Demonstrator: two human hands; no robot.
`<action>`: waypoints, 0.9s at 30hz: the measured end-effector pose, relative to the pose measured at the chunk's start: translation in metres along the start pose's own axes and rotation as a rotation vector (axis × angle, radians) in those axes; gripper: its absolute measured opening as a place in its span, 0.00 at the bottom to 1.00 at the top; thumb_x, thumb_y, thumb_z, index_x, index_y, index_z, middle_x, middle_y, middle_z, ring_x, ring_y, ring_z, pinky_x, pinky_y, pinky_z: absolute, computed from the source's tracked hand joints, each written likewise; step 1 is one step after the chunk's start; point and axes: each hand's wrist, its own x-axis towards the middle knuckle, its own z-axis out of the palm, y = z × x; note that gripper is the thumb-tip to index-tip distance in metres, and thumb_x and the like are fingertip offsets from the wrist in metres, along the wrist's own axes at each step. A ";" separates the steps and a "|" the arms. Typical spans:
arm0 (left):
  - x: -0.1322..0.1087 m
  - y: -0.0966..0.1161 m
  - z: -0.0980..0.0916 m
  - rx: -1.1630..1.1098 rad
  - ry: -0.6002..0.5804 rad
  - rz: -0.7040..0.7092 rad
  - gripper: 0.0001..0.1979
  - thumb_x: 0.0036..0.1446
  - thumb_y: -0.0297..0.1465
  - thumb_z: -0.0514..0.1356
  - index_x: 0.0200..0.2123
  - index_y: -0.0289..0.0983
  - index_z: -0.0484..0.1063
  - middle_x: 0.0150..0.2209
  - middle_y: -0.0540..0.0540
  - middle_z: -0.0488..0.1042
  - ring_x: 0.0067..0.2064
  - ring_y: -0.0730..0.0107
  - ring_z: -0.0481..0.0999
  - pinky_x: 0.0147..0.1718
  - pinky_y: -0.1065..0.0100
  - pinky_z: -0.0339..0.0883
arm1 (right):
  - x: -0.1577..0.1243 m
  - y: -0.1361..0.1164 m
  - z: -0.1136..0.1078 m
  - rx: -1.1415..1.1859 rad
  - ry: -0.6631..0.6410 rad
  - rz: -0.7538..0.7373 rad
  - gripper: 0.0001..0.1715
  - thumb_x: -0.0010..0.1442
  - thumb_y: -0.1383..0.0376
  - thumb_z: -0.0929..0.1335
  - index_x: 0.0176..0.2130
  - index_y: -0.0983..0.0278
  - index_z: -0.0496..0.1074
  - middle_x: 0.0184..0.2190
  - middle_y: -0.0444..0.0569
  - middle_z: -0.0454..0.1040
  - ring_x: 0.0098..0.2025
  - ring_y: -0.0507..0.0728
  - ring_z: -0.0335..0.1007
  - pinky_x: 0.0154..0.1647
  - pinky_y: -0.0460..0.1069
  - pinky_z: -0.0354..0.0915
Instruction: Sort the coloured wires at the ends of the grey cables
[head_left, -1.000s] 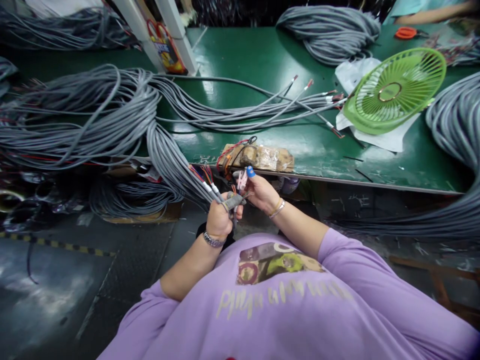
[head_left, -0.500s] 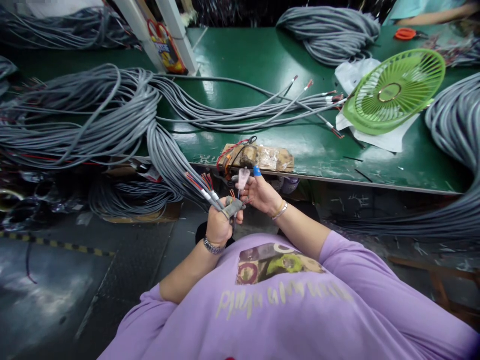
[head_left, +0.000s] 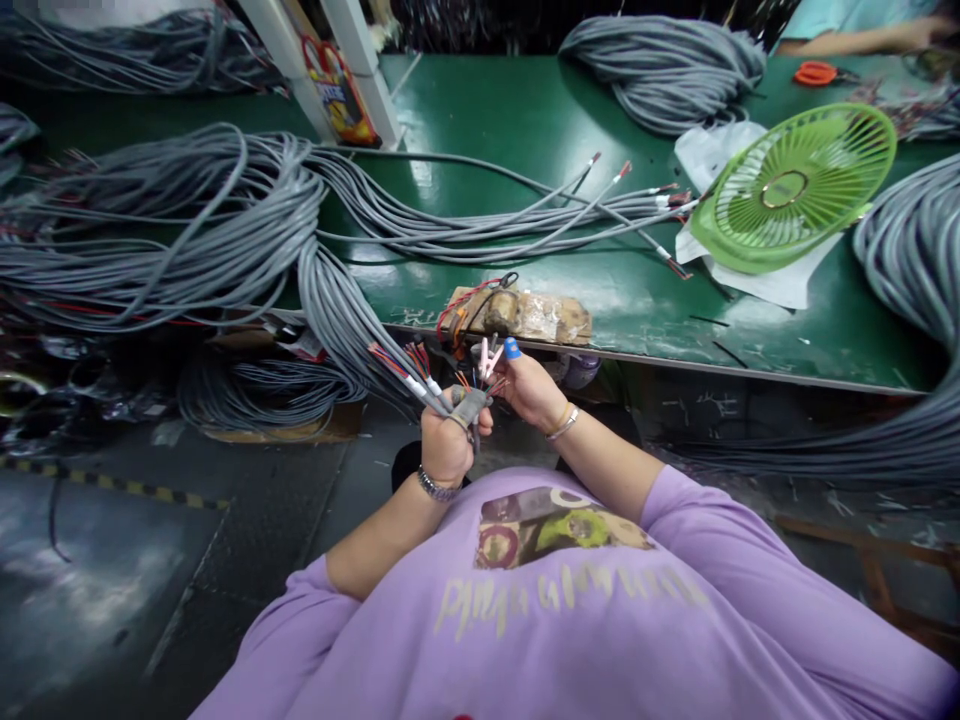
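Observation:
My left hand (head_left: 448,440), with grey cloth-like covers on its thumb and a finger, is closed around the ends of grey cables (head_left: 424,388). Thin coloured wires (head_left: 465,380) fan out above its thumb. Close on the right, my right hand (head_left: 529,388) has a blue cover on one fingertip and pinches the thin wires. A small pale pink clip-like thing (head_left: 489,358) stands between the two hands, at the fingers of my right hand; its exact hold is hidden. Both hands are just below the front edge of the green table (head_left: 637,345).
A wooden block (head_left: 540,316) with red and black leads lies at the table edge. Grey cable bundles (head_left: 225,230) cover the left. A green fan (head_left: 787,190), orange-handled scissors (head_left: 816,73) and another person's arm (head_left: 847,42) are at the right.
The pale pink thing has turned and now shows two spread arms. The thin wires at my left thumb are more fanned out. My left hand has shifted slightly right.

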 end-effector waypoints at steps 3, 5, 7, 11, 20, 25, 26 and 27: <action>0.000 -0.001 0.001 0.004 0.005 0.004 0.14 0.46 0.38 0.68 0.22 0.35 0.70 0.16 0.52 0.70 0.16 0.79 0.66 0.16 0.77 0.60 | 0.007 0.004 0.000 -0.004 -0.014 0.015 0.31 0.54 0.40 0.68 0.30 0.66 0.73 0.26 0.46 0.73 0.25 0.48 0.63 0.25 0.44 0.60; 0.000 -0.002 0.001 0.008 0.014 0.005 0.14 0.46 0.38 0.67 0.21 0.36 0.69 0.16 0.52 0.71 0.16 0.79 0.67 0.16 0.77 0.60 | 0.011 0.005 0.002 0.039 -0.030 0.067 0.31 0.54 0.39 0.68 0.30 0.65 0.73 0.25 0.46 0.73 0.25 0.49 0.64 0.27 0.45 0.62; 0.000 -0.003 0.001 0.013 0.026 0.003 0.13 0.46 0.37 0.67 0.21 0.36 0.69 0.16 0.52 0.71 0.16 0.79 0.67 0.16 0.77 0.60 | 0.013 0.005 0.005 0.094 -0.027 0.102 0.30 0.54 0.40 0.69 0.30 0.65 0.73 0.23 0.45 0.72 0.25 0.50 0.64 0.27 0.45 0.63; 0.001 -0.006 0.000 0.038 0.046 -0.008 0.13 0.46 0.38 0.67 0.22 0.36 0.70 0.16 0.52 0.71 0.16 0.79 0.67 0.16 0.77 0.60 | 0.012 0.002 0.012 0.153 0.014 0.092 0.28 0.55 0.42 0.69 0.30 0.65 0.73 0.21 0.44 0.70 0.24 0.50 0.64 0.26 0.44 0.61; 0.000 -0.007 -0.003 0.017 0.028 -0.006 0.14 0.47 0.38 0.67 0.21 0.36 0.69 0.16 0.52 0.71 0.16 0.79 0.66 0.15 0.77 0.59 | 0.008 0.003 0.007 0.156 -0.027 0.134 0.33 0.56 0.37 0.64 0.32 0.63 0.73 0.26 0.46 0.74 0.25 0.50 0.64 0.27 0.45 0.62; -0.006 -0.005 -0.007 0.025 0.025 0.035 0.14 0.47 0.40 0.67 0.23 0.36 0.70 0.17 0.52 0.71 0.17 0.78 0.67 0.17 0.76 0.62 | 0.002 -0.006 0.004 0.122 -0.089 0.199 0.35 0.59 0.37 0.61 0.37 0.64 0.75 0.30 0.48 0.76 0.25 0.50 0.64 0.26 0.45 0.61; -0.007 -0.005 -0.007 0.030 0.032 0.047 0.14 0.47 0.40 0.67 0.23 0.36 0.70 0.17 0.52 0.71 0.17 0.78 0.68 0.17 0.76 0.62 | 0.001 -0.008 0.003 0.115 -0.089 0.202 0.33 0.60 0.39 0.62 0.38 0.64 0.76 0.30 0.48 0.76 0.26 0.50 0.64 0.25 0.44 0.61; -0.008 -0.005 -0.008 0.035 0.041 0.057 0.14 0.47 0.40 0.67 0.23 0.36 0.70 0.17 0.52 0.71 0.17 0.78 0.68 0.17 0.76 0.63 | 0.000 -0.009 0.003 0.109 -0.086 0.196 0.30 0.61 0.41 0.63 0.38 0.64 0.76 0.30 0.48 0.76 0.26 0.50 0.64 0.25 0.44 0.61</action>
